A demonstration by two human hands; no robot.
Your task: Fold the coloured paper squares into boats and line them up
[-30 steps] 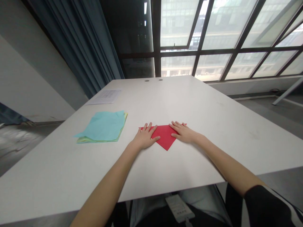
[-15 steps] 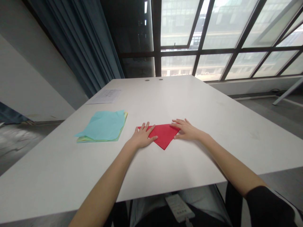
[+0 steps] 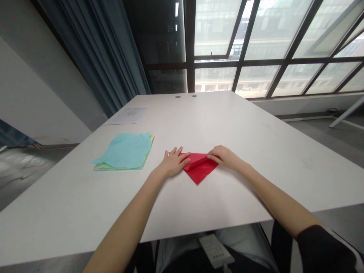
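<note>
A red sheet of paper [image 3: 198, 176], folded into a triangle with its point toward me, lies on the white table [image 3: 227, 204]. My left hand [image 3: 172, 163] rests flat on the paper's left part, fingers spread, covering that corner. At the right corner, the fingers of my right hand [image 3: 225, 157] are pinched together on the paper. A layer of the red paper is lifted between the two hands, leaving a raised fold across the middle. The right fingertips partly hide the edge they hold.
To the left lies a stack of coloured paper [image 3: 125, 151], light blue on top with yellow-green sheets beneath. A printed sheet [image 3: 126, 115] lies farther back near the table's left edge. A blue curtain [image 3: 99, 49] and windows [image 3: 216, 79] stand beyond the table.
My right hand has gone from lying spread on the right corner to pinching the paper. The upper layer is now raised, and the paper has shifted slightly toward me.
</note>
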